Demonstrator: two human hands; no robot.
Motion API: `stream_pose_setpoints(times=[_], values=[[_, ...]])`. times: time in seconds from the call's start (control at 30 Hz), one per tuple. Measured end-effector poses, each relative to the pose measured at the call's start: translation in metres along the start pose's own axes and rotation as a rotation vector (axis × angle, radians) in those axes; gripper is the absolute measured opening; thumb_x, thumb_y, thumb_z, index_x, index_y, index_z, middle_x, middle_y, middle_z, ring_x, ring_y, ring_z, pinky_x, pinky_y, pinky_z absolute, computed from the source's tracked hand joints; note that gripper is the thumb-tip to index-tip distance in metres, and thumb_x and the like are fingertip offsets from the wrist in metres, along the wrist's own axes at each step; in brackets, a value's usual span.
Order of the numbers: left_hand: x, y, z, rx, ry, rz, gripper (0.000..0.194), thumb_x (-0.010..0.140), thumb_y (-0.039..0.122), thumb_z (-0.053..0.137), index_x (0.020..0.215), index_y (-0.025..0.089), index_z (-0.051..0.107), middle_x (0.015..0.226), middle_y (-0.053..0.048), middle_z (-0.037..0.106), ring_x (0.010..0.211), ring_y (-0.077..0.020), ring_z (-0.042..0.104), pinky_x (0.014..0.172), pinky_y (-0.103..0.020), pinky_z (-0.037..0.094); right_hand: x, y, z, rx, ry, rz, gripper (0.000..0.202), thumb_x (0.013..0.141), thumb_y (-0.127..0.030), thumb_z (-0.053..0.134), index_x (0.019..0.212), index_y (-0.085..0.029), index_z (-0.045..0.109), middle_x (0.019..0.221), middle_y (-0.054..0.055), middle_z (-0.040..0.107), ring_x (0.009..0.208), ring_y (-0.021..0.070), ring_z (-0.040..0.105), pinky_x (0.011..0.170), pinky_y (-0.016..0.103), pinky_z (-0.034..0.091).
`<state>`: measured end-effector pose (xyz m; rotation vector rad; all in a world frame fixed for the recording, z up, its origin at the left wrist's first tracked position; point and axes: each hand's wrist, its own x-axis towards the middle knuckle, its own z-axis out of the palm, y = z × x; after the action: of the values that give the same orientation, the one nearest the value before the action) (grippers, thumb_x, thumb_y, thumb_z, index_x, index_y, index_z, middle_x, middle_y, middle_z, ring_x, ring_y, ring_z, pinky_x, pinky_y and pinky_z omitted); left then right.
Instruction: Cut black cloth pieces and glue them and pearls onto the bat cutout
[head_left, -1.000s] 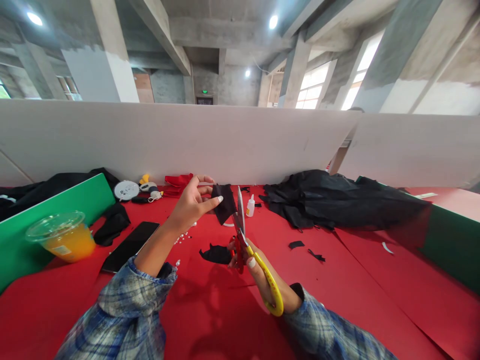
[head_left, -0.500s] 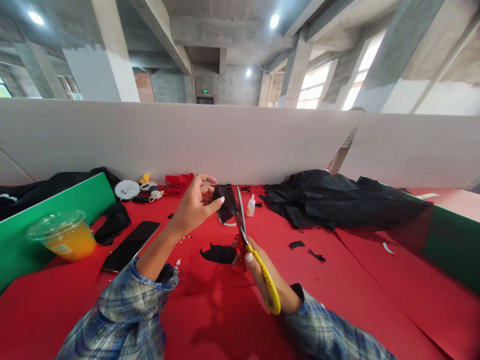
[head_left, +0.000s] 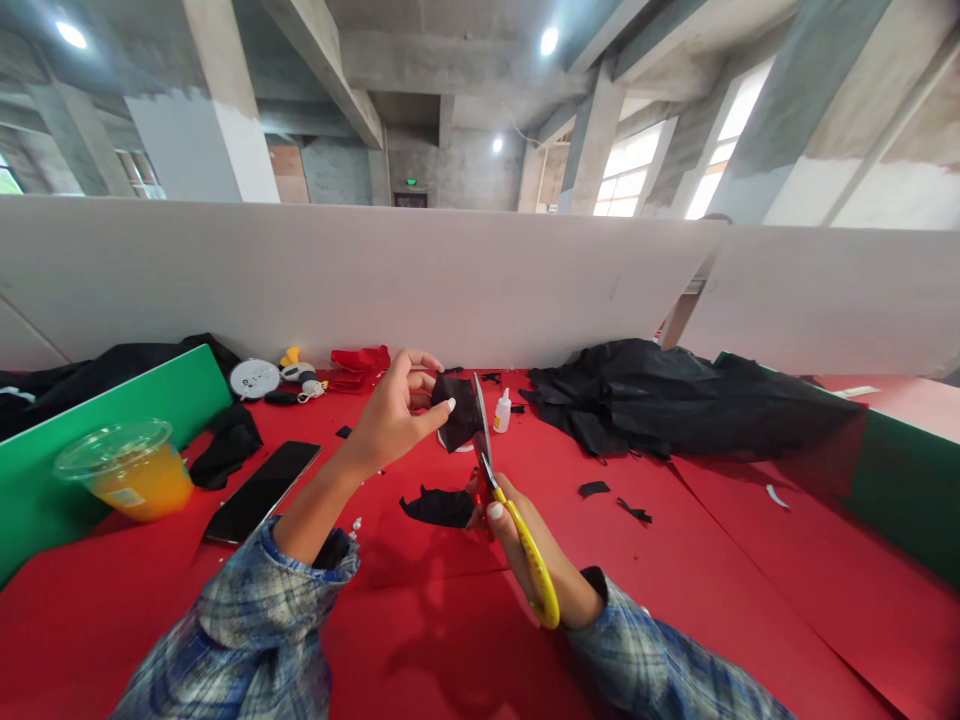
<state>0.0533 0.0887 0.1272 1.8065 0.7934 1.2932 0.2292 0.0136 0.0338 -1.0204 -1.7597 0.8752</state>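
Raised over the red table, my left hand [head_left: 397, 412] pinches a small piece of black fabric [head_left: 457, 412] between thumb and fingers. My right hand [head_left: 510, 525] grips scissors [head_left: 534, 562] with yellow and red handles, their blades pointing up along the fabric's right edge. Below the fabric, a jagged black scrap [head_left: 436, 507] lies on the table beside my right fingers. A small white bottle [head_left: 502, 411] stands just right of the blades. Part of a white ring-like thing shows behind the fabric.
At left are a cup of orange drink [head_left: 131, 480], a phone [head_left: 262, 492] and a green panel [head_left: 112, 430]. Black cloth [head_left: 652, 400] is heaped back right, with small scraps [head_left: 594, 489] before it. A white partition [head_left: 375, 280] spans the back.
My left hand and the black fabric have shifted slightly right, and the fabric has turned a little beside the blades. My right hand has barely moved.
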Motion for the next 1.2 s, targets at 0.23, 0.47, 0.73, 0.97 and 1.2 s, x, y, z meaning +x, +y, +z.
stream_pose_setpoints(times=[0.23, 0.47, 0.73, 0.97, 1.2], values=[[-0.001, 0.003, 0.002, 0.022, -0.001, -0.032, 0.036, 0.070, 0.017, 0.065, 0.096, 0.021, 0.040, 0.077, 0.005, 0.060, 0.065, -0.0107, 0.063, 0.057, -0.022, 0.046, 0.001, 0.003, 0.002, 0.053, 0.006, -0.004, 0.056, 0.089, -0.071, 0.030, 0.095, -0.019, 0.049, 0.071, 0.002, 0.053, 0.063, 0.0176, 0.051, 0.060, 0.032, 0.043], [-0.001, 0.007, 0.003, 0.025, 0.019, -0.026, 0.035, 0.069, 0.018, 0.066, 0.094, 0.021, 0.041, 0.074, 0.005, 0.060, 0.062, -0.0104, 0.061, 0.054, -0.022, 0.044, 0.001, 0.011, 0.005, 0.063, 0.020, 0.010, 0.054, 0.089, -0.070, 0.032, 0.090, -0.019, 0.049, 0.069, 0.001, 0.052, 0.061, 0.0161, 0.049, 0.058, 0.030, 0.043], [-0.001, 0.007, 0.003, 0.015, 0.011, -0.022, 0.036, 0.070, 0.017, 0.065, 0.095, 0.021, 0.040, 0.074, 0.005, 0.059, 0.062, -0.0089, 0.059, 0.053, -0.021, 0.042, 0.001, 0.016, 0.007, 0.112, 0.048, 0.026, 0.049, 0.091, -0.066, 0.034, 0.092, -0.019, 0.047, 0.080, 0.003, 0.052, 0.064, 0.0154, 0.049, 0.056, 0.028, 0.043], [-0.001, 0.009, 0.003, 0.011, 0.014, -0.022, 0.036, 0.069, 0.017, 0.066, 0.094, 0.021, 0.041, 0.073, 0.005, 0.058, 0.061, -0.0090, 0.059, 0.052, -0.021, 0.041, 0.003, 0.022, 0.007, 0.059, 0.067, 0.013, 0.050, 0.091, -0.066, 0.033, 0.088, -0.019, 0.048, 0.073, 0.001, 0.052, 0.060, 0.0147, 0.049, 0.053, 0.028, 0.042], [-0.001, 0.008, 0.003, 0.011, 0.002, -0.011, 0.035, 0.070, 0.016, 0.065, 0.095, 0.021, 0.040, 0.074, 0.005, 0.059, 0.062, -0.0095, 0.060, 0.052, -0.021, 0.043, 0.003, 0.023, 0.008, 0.035, 0.095, 0.038, 0.051, 0.090, -0.069, 0.034, 0.085, -0.020, 0.049, 0.069, 0.000, 0.052, 0.057, 0.0140, 0.048, 0.050, 0.026, 0.040]])
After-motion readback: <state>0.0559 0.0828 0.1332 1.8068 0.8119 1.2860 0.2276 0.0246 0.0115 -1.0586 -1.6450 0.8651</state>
